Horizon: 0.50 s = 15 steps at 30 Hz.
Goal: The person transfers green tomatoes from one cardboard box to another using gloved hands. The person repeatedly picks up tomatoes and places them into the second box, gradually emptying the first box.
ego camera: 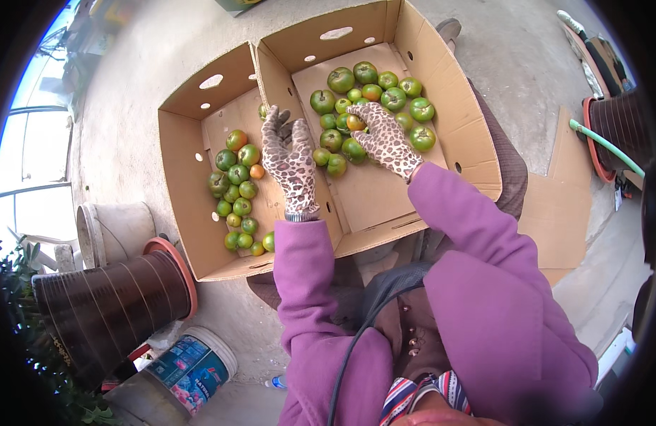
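Two open cardboard boxes stand side by side before me. In the right box (376,213) lie several green tomatoes (341,80). My right hand (386,138), in a leopard-print glove, reaches in there, with its thumb and fingers around a small orange tomato (355,122). My left hand (290,165), gloved alike, is over the adjoining walls of the boxes, fingers apart and nothing visible in it. Several tomatoes (238,174), mostly green with a few orange ones, rest in the left box (184,160). One green tomato (262,112) is partly hidden behind my left fingertips.
At left stand a pale bucket (120,231) and a tipped brown pot (115,303) with a red rim. A printed plastic bucket (192,367) lies below them. Flat cardboard (557,213), another brown pot (618,133) and a green hose (607,146) are on the right.
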{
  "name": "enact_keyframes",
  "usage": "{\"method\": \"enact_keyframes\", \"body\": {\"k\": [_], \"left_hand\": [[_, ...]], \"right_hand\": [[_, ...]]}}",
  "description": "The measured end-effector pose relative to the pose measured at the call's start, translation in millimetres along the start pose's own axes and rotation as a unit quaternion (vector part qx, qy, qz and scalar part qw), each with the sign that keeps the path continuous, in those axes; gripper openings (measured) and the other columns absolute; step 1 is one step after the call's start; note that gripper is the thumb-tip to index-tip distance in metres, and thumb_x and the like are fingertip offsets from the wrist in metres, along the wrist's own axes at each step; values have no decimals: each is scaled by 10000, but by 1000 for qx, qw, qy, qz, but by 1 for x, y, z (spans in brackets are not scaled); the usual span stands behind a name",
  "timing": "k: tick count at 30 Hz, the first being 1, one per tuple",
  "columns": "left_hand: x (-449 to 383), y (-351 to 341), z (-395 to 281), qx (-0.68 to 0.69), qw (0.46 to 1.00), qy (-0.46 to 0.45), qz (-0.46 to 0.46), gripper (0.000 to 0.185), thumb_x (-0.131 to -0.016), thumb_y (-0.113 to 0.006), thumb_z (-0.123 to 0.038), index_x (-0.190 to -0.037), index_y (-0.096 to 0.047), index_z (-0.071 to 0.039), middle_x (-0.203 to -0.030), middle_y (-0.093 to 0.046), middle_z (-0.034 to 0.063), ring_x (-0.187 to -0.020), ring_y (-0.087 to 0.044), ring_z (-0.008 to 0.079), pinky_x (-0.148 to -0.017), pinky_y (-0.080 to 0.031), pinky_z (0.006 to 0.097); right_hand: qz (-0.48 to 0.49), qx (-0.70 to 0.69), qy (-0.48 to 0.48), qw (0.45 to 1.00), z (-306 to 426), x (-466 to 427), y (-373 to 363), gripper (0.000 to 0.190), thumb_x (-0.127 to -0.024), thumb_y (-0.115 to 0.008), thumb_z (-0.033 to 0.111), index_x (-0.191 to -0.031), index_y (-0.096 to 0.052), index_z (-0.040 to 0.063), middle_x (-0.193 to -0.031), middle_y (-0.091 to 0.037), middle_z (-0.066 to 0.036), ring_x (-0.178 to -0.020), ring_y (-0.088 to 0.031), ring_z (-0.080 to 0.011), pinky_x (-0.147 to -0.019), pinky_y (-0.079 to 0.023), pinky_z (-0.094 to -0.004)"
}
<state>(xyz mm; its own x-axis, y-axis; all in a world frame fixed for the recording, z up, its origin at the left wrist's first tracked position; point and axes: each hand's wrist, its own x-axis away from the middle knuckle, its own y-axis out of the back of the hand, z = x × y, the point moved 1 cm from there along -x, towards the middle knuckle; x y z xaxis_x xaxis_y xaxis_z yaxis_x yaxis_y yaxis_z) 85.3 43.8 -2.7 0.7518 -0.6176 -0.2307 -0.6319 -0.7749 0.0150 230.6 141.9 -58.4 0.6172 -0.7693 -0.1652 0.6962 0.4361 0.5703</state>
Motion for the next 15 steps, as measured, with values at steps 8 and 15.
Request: {"method": "enact_keyframes", "body": {"k": [8,15], "left_hand": [[-17,17,11,-41,980,-7,-197,367,-904,-538,26,-1268,-498,55,-1116,-588,124,-963,-581,168,-853,-487,282],[-22,30,21,8,976,30,-217,357,-916,-576,-4,-1258,-491,50,-1173,-578,134,-1042,-580,193,-916,-475,302]], "right_hand": [[129,224,77,963,-12,-72,-67,338,-777,-657,94,-1110,-603,70,-1045,-633,-153,-950,-636,-334,-806,-512,-438],[300,255,66,917,-1,-83,-98,286,-792,-625,86,-1073,-675,105,-1028,-672,-154,-958,-650,-319,-821,-518,-425]]}}
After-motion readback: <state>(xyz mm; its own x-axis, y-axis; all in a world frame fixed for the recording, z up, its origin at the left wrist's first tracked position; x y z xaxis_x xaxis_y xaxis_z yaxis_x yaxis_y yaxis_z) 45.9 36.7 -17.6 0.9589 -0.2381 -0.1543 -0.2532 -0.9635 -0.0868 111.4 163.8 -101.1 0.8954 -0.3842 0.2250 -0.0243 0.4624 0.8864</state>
